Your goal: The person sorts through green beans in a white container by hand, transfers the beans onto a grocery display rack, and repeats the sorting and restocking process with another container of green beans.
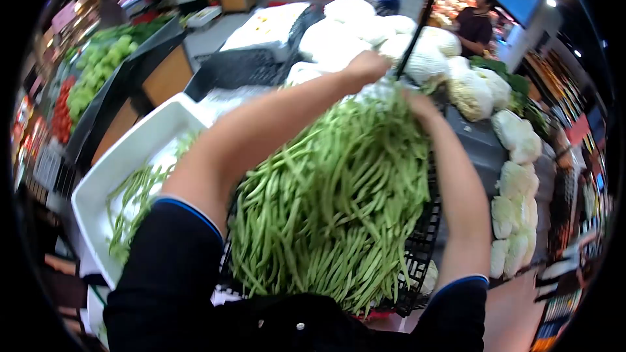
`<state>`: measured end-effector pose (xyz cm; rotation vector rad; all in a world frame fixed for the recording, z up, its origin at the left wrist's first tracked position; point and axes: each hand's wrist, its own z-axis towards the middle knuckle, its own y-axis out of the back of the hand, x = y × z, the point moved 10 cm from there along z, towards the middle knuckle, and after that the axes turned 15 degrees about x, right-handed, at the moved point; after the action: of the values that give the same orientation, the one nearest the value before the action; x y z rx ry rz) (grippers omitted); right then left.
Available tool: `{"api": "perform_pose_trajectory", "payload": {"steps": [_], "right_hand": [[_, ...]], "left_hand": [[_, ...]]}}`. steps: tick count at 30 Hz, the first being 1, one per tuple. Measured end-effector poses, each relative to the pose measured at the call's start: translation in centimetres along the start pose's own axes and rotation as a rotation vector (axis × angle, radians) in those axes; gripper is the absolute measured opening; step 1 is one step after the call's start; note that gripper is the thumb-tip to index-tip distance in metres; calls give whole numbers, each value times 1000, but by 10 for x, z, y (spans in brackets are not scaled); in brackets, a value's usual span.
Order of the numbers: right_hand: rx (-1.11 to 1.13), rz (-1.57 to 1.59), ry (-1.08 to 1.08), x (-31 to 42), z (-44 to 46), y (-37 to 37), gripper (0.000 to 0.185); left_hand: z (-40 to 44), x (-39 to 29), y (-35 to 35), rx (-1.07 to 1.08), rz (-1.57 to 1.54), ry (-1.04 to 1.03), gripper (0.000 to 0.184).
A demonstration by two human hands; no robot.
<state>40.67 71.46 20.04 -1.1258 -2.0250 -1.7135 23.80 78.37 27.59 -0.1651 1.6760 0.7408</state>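
Note:
A large heap of long green beans (332,202) fills a black crate (424,241) right in front of my body. Both arms reach over the heap to its far end. My left hand (368,66) is at the far edge above the beans, blurred, its fingers curled in; what they hold is hidden. Beside it on the right, my right hand (417,103) is lowered to the top of the heap, touching the beans, with its fingers hidden among them. A white tub (94,202) at the left has a few more beans inside.
White-wrapped cabbages (473,94) lie behind and to the right of the crate. A thin black pole (420,26) rises just beyond my hands. A black bin (238,68) is at the back left. A person (475,25) stands at the far right.

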Motion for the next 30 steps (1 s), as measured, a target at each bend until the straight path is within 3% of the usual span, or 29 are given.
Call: {"api": "perform_pose_trajectory", "payload": {"steps": [1,2,3,4,5,7,9,10,12,14,16,18,19,23,26,27,30], "right_hand": [[-114,-298,-183,12,-15,22,66],[-479,-496,45,23,-17,44,63],[-326,-389,146,50,-34,45,59],[-314,-254,181,54,-33,49,53],[-270,-134,347,79,-51,44,43],[-184,-41,414,133,-83,1,26],[28,-79,535,195,-97,-57,26],[125,-152,577,228,-112,-95,27],[356,-163,672,290,-144,-176,34],[524,-299,663,329,-144,-257,48],[632,-449,563,351,-114,-334,63],[757,-594,334,351,-83,-399,69],[732,-609,276,352,-75,-416,69],[690,-646,140,342,-41,-463,72],[732,-735,76,332,-25,-495,75],[805,-582,-13,322,-25,-506,86],[481,-899,-36,324,-19,-495,95]], "left_hand": [[-38,-14,16,123,-136,-69,41],[-73,-34,37,294,33,-299,42],[-115,-37,63,311,42,-242,46],[-159,-32,92,273,167,-191,48],[-192,-1,130,173,227,-38,48],[-274,85,201,50,339,303,51],[-356,190,260,34,525,690,60],[-406,230,264,44,542,888,77],[-476,299,264,82,683,946,107],[-517,348,230,111,482,990,111],[-531,332,196,61,626,1073,111],[-526,302,169,202,559,960,112],[-529,283,163,204,391,936,115],[-548,264,202,27,822,911,121],[-582,314,183,75,457,1128,126],[-578,318,174,75,478,1125,130],[-555,290,127,195,363,1007,131]]}}
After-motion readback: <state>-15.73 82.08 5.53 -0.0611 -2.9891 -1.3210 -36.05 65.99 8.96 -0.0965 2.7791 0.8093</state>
